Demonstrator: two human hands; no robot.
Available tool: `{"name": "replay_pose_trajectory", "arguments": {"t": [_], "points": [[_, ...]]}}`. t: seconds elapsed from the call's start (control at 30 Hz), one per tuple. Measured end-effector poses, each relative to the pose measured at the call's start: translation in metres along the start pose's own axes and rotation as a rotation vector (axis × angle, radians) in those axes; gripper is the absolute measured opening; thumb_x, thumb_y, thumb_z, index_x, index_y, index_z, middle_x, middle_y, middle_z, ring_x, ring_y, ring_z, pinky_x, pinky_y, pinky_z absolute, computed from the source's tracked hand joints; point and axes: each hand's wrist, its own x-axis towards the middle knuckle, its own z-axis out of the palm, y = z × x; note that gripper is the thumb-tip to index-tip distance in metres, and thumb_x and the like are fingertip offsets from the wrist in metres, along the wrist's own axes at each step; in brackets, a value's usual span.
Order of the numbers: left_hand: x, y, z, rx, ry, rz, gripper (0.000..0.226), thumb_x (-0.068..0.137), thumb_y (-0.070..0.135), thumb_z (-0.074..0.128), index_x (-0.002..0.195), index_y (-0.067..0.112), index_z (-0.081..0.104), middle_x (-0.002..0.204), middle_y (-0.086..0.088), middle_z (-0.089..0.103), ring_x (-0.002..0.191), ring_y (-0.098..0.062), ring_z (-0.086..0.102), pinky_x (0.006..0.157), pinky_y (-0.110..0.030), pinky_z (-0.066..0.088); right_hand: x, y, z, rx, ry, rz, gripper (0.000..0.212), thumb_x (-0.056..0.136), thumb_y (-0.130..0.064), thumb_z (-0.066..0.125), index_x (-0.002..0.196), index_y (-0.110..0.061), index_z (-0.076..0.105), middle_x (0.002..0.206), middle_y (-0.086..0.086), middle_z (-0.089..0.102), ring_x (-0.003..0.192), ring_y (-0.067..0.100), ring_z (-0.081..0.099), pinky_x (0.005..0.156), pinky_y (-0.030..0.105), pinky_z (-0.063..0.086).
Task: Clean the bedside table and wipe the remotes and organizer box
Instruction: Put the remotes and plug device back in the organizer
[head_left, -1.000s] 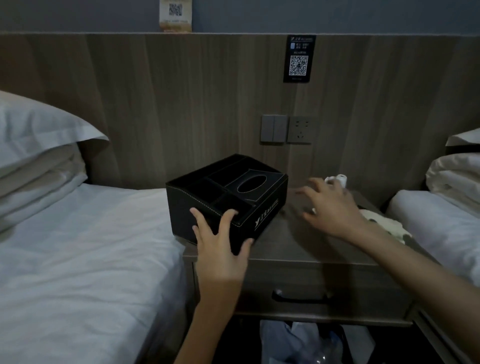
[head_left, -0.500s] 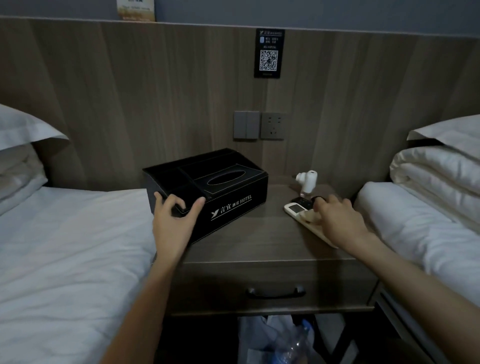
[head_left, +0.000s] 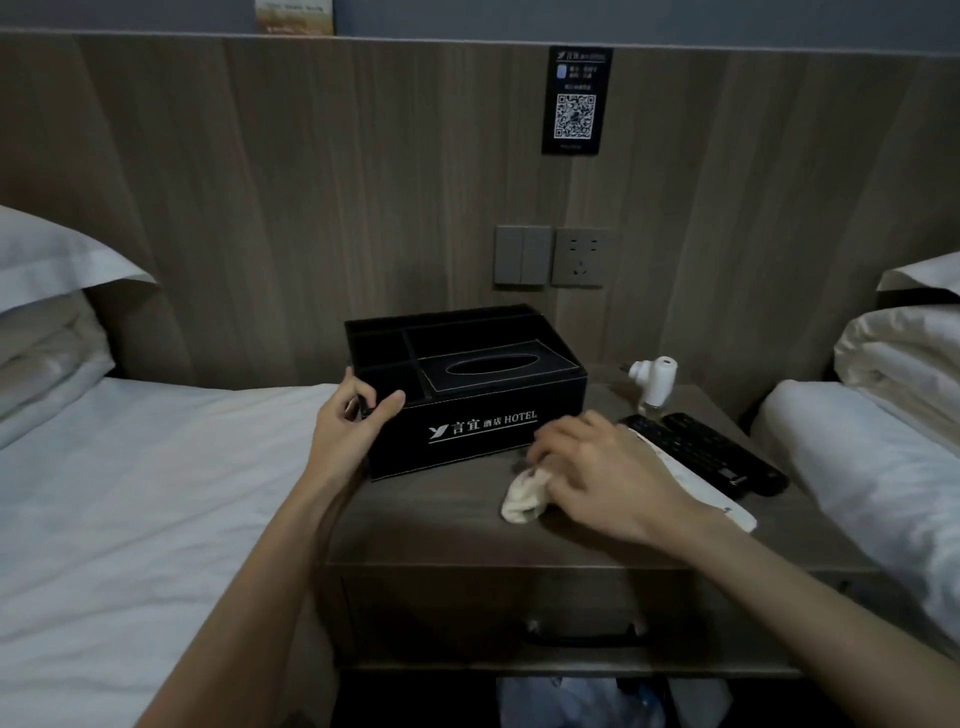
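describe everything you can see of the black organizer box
The organizer box is black, leather-look with pale stitched edges, and stands upright at the left of the bedside table. Three open compartments sit along its back and left; an oval tissue slot opens in the lid. White hotel lettering marks the front. The left hand grips its front left corner.

- Dim, flat, greyish throughout.
- Near-black below the front edge of the tabletop (head_left: 441, 530).
- Slightly soft overall; wide-angle bowing toward the frame edges.
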Motion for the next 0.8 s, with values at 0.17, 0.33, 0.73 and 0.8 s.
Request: {"name": "replay_pose_trajectory", "arguments": {"t": [0.17, 0.33, 0.73, 0.8], "points": [[0.009, 0.006, 0.006, -0.044, -0.025, 0.001, 0.037, 0.081, 0.022, 0.073, 0.066, 0.013, 0.041, 0.092, 0.006, 0.063, 0.108, -0.019, 0.056, 0.094, -0.037, 0.043, 0.037, 0.028, -0.012, 0.135, 0.245, 0.095, 0.051, 0.092, -0.022, 0.052, 0.143, -0.023, 0.044, 0.152, -0.002, 0.036, 0.139, 0.018, 0.030, 0.112, 0.035, 0.029], [0.020, 0.011, 0.018, -0.062, 0.026, -0.043, 0.029, 0.090, -0.003, 0.056, 0.068, 0.007, 0.038, 0.074, 0.007, 0.053, 0.062, 0.001, 0.056, 0.053, -0.012, 0.044, 0.067, 0.053, 0.010, 0.144, -0.044, 0.181, 0.065, 0.095, -0.022, 0.054, 0.152, -0.020, 0.024, 0.160, 0.001, 0.023, 0.149, 0.022, 0.012, 0.121, 0.039, 0.013], [0.013, 0.014, 0.033, -0.113, 0.129, -0.120, 0.024, 0.084, 0.003, 0.053, 0.067, 0.018, 0.046, 0.074, -0.001, 0.053, 0.073, -0.020, 0.052, 0.068, -0.037, 0.041, 0.041, 0.051, 0.018, 0.107, 0.061, 0.170, 0.063, 0.091, -0.019, 0.051, 0.150, -0.025, 0.029, 0.155, -0.005, 0.031, 0.145, 0.017, 0.021, 0.120, 0.041, 0.019], [0.005, 0.016, 0.036, -0.095, 0.149, -0.108, 0.022, 0.085, 0.001, 0.052, 0.069, 0.014, 0.046, 0.081, -0.002, 0.055, 0.077, -0.021, 0.054, 0.068, -0.036, 0.044, 0.037, 0.053, 0.015, 0.104, 0.075, 0.172, 0.060, 0.091, -0.019, 0.050, 0.148, -0.025, 0.033, 0.153, -0.005, 0.035, 0.144, 0.015, 0.025, 0.120, 0.043, 0.019]]}}
